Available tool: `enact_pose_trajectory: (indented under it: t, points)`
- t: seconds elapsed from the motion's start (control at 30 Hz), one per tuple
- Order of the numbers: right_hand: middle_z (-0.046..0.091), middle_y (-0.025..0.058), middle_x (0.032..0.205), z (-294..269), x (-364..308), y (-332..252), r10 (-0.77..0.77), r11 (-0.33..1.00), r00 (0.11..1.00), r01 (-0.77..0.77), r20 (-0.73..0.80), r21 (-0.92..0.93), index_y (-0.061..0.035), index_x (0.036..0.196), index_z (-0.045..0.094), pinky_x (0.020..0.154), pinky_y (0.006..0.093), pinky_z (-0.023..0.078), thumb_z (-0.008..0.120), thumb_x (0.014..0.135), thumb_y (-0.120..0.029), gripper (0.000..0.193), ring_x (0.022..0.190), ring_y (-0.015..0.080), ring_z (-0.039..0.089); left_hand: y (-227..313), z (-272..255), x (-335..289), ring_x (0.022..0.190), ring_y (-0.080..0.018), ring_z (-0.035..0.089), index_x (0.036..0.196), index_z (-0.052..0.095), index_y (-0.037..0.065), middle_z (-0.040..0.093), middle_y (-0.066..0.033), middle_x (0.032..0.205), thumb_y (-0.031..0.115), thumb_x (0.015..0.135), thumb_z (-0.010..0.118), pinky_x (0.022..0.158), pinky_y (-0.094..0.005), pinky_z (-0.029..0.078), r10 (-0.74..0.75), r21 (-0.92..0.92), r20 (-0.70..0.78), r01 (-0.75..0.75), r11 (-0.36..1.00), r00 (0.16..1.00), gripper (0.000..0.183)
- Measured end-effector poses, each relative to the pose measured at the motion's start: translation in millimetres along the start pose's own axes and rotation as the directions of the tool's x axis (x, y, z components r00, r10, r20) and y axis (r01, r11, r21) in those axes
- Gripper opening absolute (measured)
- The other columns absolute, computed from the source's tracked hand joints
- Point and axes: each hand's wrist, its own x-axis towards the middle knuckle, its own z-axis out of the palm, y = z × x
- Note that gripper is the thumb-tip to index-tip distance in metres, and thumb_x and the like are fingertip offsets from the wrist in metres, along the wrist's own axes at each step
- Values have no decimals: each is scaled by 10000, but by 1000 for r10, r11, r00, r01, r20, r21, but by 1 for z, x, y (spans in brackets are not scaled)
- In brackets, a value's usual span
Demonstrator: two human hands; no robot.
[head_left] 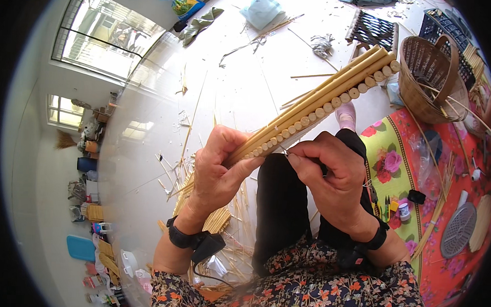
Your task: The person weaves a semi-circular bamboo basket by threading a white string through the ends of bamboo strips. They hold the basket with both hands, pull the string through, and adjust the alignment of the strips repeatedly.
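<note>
My left hand [217,166] is closed around the near end of a long panel of light wooden sticks [328,94], thumb below and fingers behind it. The panel slants up to the right over my lap, with a row of round cut ends along its lower side. Close under that row, my right hand [334,181] is closed in a pinch. A thin, pale strand [282,149] runs from its fingertips to the panel's underside; whether it is thread or a fine strip cannot be told. Both wrists wear black straps.
Thin sticks [216,220] and scraps litter the pale floor. To the right, a wicker basket [421,67] stands by a red and green floral mat [389,153], which holds a grey plastic sieve [459,230], yellow-handled snips [387,207] and a small white jar [404,211].
</note>
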Motion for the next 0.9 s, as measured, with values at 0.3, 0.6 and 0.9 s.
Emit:
enact_pose_trajectory:
  t: [0.3, 0.6, 0.9]
  points:
    - [712, 95, 836, -23, -7, -14, 131, 989, 986, -137, 107, 47, 4, 1024, 793, 631, 297, 499, 785, 933, 31, 95, 689, 155, 657, 9, 9, -10, 1002, -173, 814, 1181, 617, 5, 830, -171, 1185, 50, 972, 860, 837, -309, 660, 4, 115, 60, -11, 993, 998, 323]
    - [763, 24, 857, -42, -53, -22, 489, 800, 866, -492, 100, 344, 26, 1054, 812, 639, 238, 493, 777, 999, 15, 66, 727, 66, 655, 16, 38, -27, 1111, -311, 822, 1199, 593, 1, 796, -262, 1275, 19, 919, 890, 918, -379, 669, 210, 323, 174, -257, 911, 962, 408]
    - [693, 7, 698, -77, -73, -27, 723, 537, 620, -782, 304, 317, 35, 1098, 811, 472, 248, 416, 756, 1030, -19, 102, 511, 63, 561, 9, 56, -47, 1025, -372, 824, 1166, 669, -5, 800, -234, 1263, 87, 837, 933, 830, -421, 672, 344, 364, 135, -369, 855, 929, 432]
